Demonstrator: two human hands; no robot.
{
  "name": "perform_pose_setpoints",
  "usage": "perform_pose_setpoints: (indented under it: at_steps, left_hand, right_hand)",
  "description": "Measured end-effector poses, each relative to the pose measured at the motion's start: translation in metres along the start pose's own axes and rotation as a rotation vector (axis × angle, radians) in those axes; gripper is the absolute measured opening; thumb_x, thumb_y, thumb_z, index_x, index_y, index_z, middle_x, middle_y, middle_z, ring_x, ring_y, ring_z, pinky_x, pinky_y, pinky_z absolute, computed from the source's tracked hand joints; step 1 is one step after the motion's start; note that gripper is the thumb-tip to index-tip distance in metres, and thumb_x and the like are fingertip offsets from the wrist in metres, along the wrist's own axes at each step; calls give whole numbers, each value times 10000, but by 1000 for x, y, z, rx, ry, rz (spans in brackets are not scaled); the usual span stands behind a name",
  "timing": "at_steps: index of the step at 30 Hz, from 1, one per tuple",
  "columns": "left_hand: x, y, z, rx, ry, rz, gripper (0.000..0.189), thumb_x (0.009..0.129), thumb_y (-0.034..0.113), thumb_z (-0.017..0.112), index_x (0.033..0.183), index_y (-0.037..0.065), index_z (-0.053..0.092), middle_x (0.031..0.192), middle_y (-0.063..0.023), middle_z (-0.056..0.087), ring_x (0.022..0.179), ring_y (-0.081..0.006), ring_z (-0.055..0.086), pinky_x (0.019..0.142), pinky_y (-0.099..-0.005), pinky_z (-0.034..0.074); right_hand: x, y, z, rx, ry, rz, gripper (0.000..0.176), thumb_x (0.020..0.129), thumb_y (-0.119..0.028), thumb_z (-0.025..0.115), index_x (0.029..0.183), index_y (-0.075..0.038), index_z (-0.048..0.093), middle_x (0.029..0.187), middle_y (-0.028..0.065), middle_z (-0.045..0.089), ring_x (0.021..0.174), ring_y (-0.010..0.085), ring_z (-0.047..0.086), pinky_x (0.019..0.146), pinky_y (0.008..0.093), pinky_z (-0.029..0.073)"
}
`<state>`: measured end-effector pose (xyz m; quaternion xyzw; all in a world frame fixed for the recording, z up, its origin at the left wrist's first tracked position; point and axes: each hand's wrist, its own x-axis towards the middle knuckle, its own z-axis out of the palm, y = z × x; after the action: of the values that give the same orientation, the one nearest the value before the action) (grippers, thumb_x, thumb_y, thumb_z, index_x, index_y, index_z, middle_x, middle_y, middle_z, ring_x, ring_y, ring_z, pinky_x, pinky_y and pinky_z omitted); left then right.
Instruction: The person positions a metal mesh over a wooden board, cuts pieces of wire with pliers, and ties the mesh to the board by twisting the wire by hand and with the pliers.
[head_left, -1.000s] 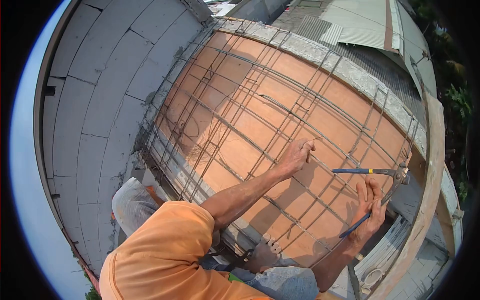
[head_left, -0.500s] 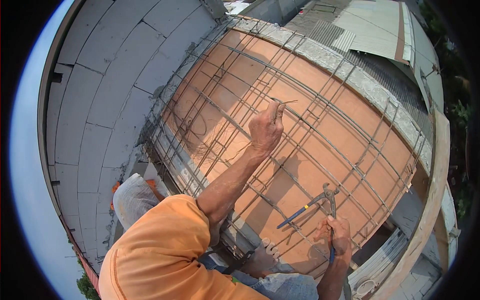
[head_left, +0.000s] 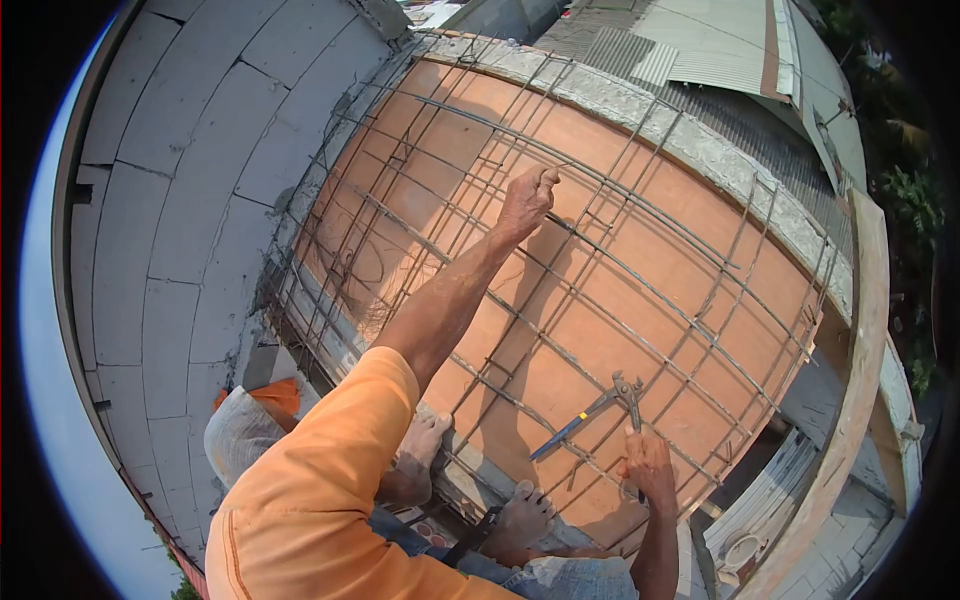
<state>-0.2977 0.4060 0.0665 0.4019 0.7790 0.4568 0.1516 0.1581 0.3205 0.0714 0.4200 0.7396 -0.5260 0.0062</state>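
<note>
Left hand (head_left: 527,200) pinches a thin tie wire (head_left: 558,168) over the rebar mesh (head_left: 700,300). Right hand (head_left: 648,465) grips one handle of the blue-handled pincers (head_left: 600,408), which lie on the mesh.

Left arm stretched far forward, nearly straight. Left hand (head_left: 527,200) knuckles up, fingertips pinched together at front of grip. Right arm low, forearm upright. Right hand (head_left: 648,465) curled in closed fist, back toward camera, wrist below grip.

the person wears an orange short-sleeved shirt (head_left: 310,490), blue jeans (head_left: 575,582), feet (head_left: 520,515) bare.
</note>
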Motion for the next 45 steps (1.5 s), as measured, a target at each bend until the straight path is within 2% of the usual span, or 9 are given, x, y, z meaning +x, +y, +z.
perform_pose_setpoints:
  at_steps: [1,5,7,16,19,21,27,36,45]
  left_hand:
    - [2,5,4,-94,-73,-40,359,1008,317,549,940,-29,618,592,-17,526,543,-97,499,509,-277,415]
    - [13,6,14,-74,-130,-29,341,977,255,600,1129,-49,619,621,-19,542,578,-92,513,536,-270,428]
    - [20,0,19,-70,-149,-30,409,963,247,613,1236,-56,588,632,-32,557,592,-96,524,549,-273,431]
    - [34,1,22,49,-201,-124,512,910,246,680,1366,56,546,743,-128,665,677,-174,647,628,-339,502]
    - [40,-3,27,10,-262,-108,476,922,246,664,1354,73,562,750,-141,670,682,-184,645,633,-353,499]
    - [45,-10,34,65,-258,-24,464,959,269,626,1356,41,552,700,-67,621,640,-123,559,597,-305,452]
    - [48,-11,41,42,-304,-25,388,970,266,611,1302,64,599,679,-29,589,668,-99,543,638,-293,446]
    - [59,-27,48,-76,-347,91,247,977,165,574,1177,39,644,683,-42,612,687,-108,573,673,-275,466]
    - [63,-7,42,-51,-364,83,216,975,126,556,1130,2,641,684,-52,616,700,-118,579,712,-284,467]
  right_hand:
    - [-2,4,6,-472,217,-350,246,938,-208,586,809,2,600,727,192,613,648,296,652,576,361,508]
    - [-7,-3,18,-544,262,-292,151,891,-145,643,821,-16,609,796,205,590,815,371,639,662,444,514]
    - [-6,-16,20,-350,188,122,135,882,-151,648,837,-27,619,781,191,584,893,381,623,717,484,507]
    - [-6,-63,-34,-592,83,-45,175,891,-169,647,907,1,607,870,205,575,678,369,643,588,442,520]
    - [40,-77,-67,-553,462,-150,132,907,-112,621,965,7,625,907,181,555,792,350,636,642,444,520]
    - [85,-68,-95,-585,619,-177,149,912,-70,602,1039,4,620,980,169,563,893,349,633,697,442,536]
    - [181,-17,-149,-796,789,-230,469,762,50,615,1220,-24,543,1261,185,505,1027,362,611,785,457,572]
    - [194,-18,-155,-861,655,-151,404,769,4,661,1154,-48,551,1002,162,587,930,341,638,727,451,568]
    - [214,-25,-168,-822,587,-154,210,802,-20,642,1001,-82,618,946,168,577,889,342,643,685,454,556]
